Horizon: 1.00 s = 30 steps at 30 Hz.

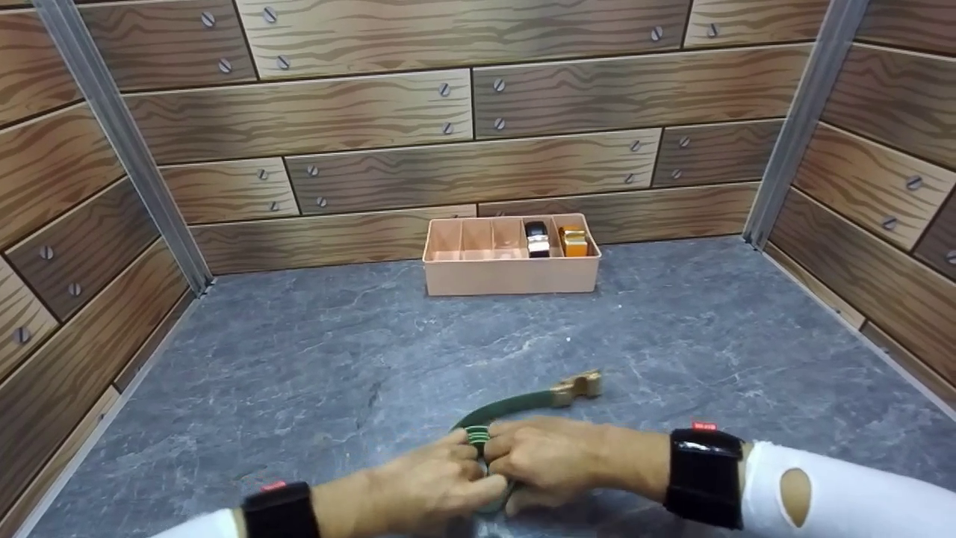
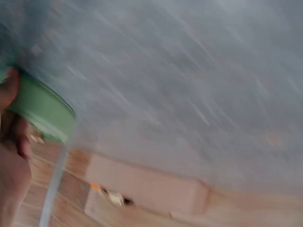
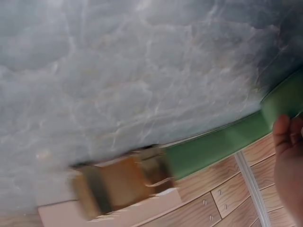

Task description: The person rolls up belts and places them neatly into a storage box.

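A green belt (image 1: pixel 508 407) is bent into coils low in the head view, with a bronze-coloured buckle (image 1: pixel 579 387) on its free end, pointing right. My left hand (image 1: pixel 429 478) grips the coiled part, with thumb and fingers on the green band (image 2: pixel 45 106) in the left wrist view. From the other side, my right hand (image 1: pixel 549 457) holds the same coils with curled fingers. The buckle (image 3: pixel 123 184) hangs out from the right hand along a straight stretch of strap (image 3: pixel 213 146), slightly blurred. The hands hide much of the inner coils.
A pink divided box (image 1: pixel 511 278) stands against the back wall. In its right-hand compartments lie a rolled black belt (image 1: pixel 537 230) with a shiny buckle and a rolled orange belt (image 1: pixel 574 249). Wood-patterned panels (image 1: pixel 388 112) enclose the grey marbled table (image 1: pixel 299 359).
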Tool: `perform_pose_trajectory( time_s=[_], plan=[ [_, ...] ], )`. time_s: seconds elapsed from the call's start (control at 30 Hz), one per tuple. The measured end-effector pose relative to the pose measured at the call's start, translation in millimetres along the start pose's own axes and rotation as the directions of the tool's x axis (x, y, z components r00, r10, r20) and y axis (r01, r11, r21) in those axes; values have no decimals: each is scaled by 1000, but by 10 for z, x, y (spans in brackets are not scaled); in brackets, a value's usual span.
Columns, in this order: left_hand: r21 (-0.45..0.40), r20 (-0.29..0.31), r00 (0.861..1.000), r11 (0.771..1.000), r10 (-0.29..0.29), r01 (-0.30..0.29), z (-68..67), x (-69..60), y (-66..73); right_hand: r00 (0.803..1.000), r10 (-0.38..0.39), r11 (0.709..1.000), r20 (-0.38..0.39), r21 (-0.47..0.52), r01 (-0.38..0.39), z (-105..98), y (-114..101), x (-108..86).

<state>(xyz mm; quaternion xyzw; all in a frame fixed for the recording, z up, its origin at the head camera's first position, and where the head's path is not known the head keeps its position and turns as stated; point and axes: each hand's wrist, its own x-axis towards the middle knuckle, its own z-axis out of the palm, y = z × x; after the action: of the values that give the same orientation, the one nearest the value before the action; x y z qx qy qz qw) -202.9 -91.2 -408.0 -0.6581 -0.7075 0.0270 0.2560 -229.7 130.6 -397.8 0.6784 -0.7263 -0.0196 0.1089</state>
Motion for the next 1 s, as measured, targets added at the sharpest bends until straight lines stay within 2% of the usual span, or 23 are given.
perform_pose_trajectory(
  time_s=[0.07,0.13,0.23,0.33,0.4,0.47,0.53,0.6,0.67,0.73,0.77,0.83,0.87,0.93,1.0],
  plan=[
    [-51,-16,999,998,-40,39,16,16,34,999,-1,1000,-54,1,1,33,-16,2],
    [-99,0,998,993,-70,70,14,-6,35,997,-3,1000,-80,6,4,55,-24,3],
    [-123,55,994,987,-93,99,-18,-88,-25,998,-10,1000,-58,17,11,54,-11,-6],
    [-86,77,995,994,-58,64,-24,-117,-76,1000,-22,1000,-2,4,22,23,9,-17],
    [-56,50,998,998,-40,43,-9,-96,-70,1000,-18,1000,21,-15,18,2,13,-22],
    [-47,12,999,998,-45,46,16,-49,-29,1000,-4,999,24,-41,5,-5,10,-19],
    [-84,-17,996,993,-84,82,38,3,20,1000,11,998,0,-55,-11,2,2,-18],
    [-124,-16,992,985,-126,123,43,34,51,999,17,998,-34,-53,-19,12,-1,-21],
    [-143,27,990,980,-138,141,24,41,42,999,14,999,-49,-36,-16,19,5,-25],
    [-132,89,987,980,-136,147,-15,15,0,999,8,1000,-32,-14,-8,16,19,-29],
    [-109,116,985,985,-125,137,-34,0,-25,1000,4,1000,-16,-6,-4,8,26,-31],
    [-87,126,988,991,-88,99,-50,-16,-59,1000,-1,1000,19,-7,1,-7,41,-26],
    [-81,112,990,992,-83,92,-49,-18,-63,1000,-2,1000,30,-16,2,-13,46,-24],
    [-87,38,995,992,-90,93,-18,1,-37,999,1,999,35,-33,1,-23,51,-20],
    [-101,-35,994,990,-107,103,20,44,14,999,5,999,31,-34,-4,-28,50,-8]
  ],
)
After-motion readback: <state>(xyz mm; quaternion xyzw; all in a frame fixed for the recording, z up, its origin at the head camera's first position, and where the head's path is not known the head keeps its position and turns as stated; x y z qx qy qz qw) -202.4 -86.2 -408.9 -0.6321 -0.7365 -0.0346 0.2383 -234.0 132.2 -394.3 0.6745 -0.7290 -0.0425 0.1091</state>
